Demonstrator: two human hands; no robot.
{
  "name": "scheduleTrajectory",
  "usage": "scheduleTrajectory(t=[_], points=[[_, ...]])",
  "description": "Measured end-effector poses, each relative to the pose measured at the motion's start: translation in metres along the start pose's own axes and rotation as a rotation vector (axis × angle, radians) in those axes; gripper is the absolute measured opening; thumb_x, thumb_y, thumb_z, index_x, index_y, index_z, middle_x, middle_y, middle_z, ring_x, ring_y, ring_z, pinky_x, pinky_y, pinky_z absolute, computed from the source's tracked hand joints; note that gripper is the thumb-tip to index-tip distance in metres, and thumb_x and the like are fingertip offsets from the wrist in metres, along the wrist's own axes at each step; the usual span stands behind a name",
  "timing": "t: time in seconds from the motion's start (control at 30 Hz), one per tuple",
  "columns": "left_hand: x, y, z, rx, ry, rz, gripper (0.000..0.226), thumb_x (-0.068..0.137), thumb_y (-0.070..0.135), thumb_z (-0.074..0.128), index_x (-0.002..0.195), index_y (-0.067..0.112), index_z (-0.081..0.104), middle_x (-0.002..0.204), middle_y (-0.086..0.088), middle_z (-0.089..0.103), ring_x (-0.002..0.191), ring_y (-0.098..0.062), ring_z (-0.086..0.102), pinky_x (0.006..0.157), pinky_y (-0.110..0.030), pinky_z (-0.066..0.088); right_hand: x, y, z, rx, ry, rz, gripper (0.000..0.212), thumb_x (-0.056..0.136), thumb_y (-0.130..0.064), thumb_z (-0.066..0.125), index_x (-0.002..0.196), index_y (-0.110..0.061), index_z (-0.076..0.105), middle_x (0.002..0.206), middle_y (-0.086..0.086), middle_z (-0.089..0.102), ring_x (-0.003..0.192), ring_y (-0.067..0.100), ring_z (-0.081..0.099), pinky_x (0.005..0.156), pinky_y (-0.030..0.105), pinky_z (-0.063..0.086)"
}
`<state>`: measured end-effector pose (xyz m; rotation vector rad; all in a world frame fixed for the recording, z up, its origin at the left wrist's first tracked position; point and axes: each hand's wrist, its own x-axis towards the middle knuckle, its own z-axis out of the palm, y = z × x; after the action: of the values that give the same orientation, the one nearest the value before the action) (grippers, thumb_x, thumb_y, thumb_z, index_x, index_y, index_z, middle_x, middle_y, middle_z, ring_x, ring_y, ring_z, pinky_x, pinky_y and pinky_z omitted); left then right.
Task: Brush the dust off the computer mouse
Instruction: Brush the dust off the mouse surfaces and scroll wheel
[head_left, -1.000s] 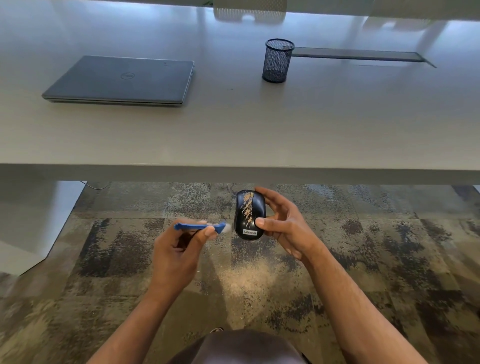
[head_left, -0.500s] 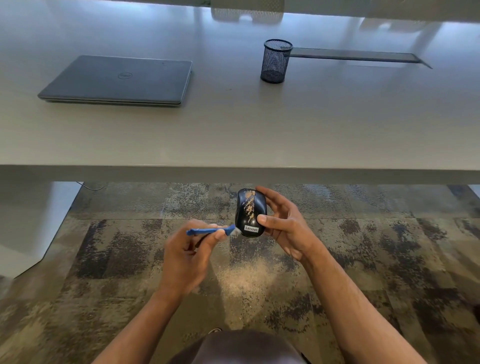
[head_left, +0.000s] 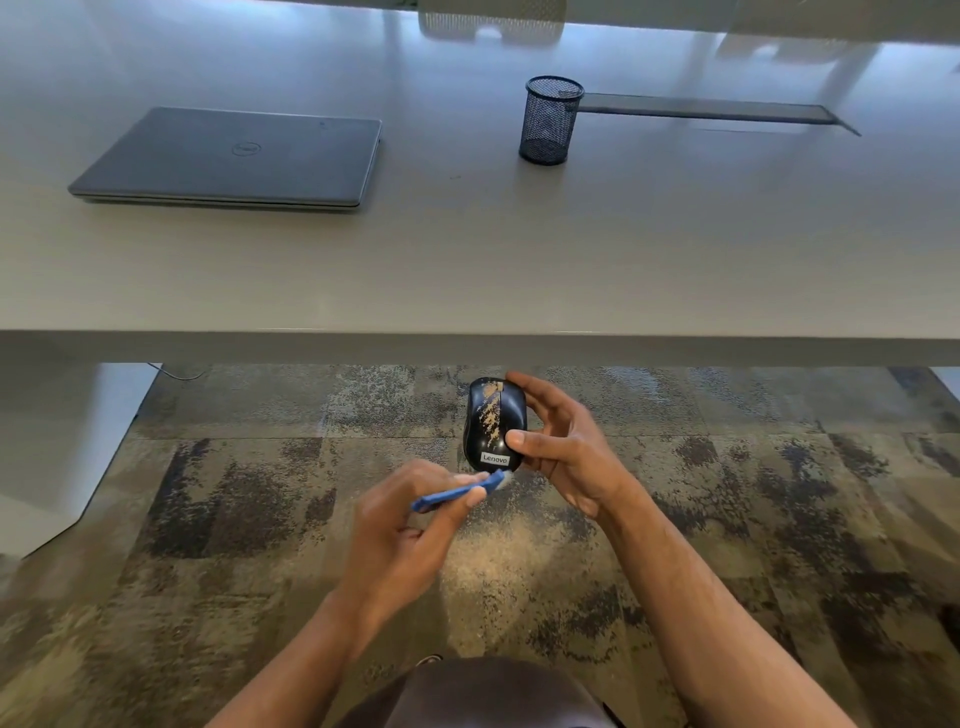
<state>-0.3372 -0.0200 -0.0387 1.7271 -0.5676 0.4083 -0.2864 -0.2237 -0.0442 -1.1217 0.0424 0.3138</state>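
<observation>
Head view: right hand (head_left: 563, 452) grips the mouse (head_left: 493, 423) off the desk (head_left: 467, 270), so dust (tan streaks) falls onto carpet (head_left: 234, 493); left hand (head_left: 405, 525) pinches the blue brush (head_left: 460, 492). Its bristles sit just below the mouse.

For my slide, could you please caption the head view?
Right hand holds a dusty mouse below the desk edge; left hand brings a blue brush to it.

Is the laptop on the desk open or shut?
Shut. The laptop lies flat on the desk with its lid down, logo facing up, no screen or keyboard showing.
</observation>
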Motion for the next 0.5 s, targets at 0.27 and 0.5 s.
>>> scheduleTrajectory(t=[0.27, 0.5], points=[[-0.004, -0.003, 0.008, 0.19, 0.023, 0.058, 0.009, 0.084, 0.019, 0.068, 0.089, 0.018, 0.06, 0.082, 0.002, 0.068, 0.074, -0.002, 0.065, 0.057, -0.019, 0.053, 0.001, -0.001, 0.002, 0.012, 0.023, -0.014, 0.073, 0.068, 0.006, 0.074, 0.135, -0.012, 0.054, 0.142, 0.013, 0.054, 0.103, 0.032, 0.071, 0.076, 0.039, 0.063], [-0.002, -0.008, -0.008, 0.23, 0.142, 0.005, 0.014, 0.084, 0.012, 0.07, 0.084, 0.019, 0.057, 0.08, 0.002, 0.066, 0.074, -0.009, 0.067, 0.061, -0.024, 0.054, 0.0, 0.0, 0.001, 0.024, 0.036, -0.015, 0.069, 0.068, 0.006, 0.073, 0.132, -0.015, 0.057, 0.142, 0.013, 0.053, 0.106, 0.033, 0.07, 0.078, 0.042, 0.062]])
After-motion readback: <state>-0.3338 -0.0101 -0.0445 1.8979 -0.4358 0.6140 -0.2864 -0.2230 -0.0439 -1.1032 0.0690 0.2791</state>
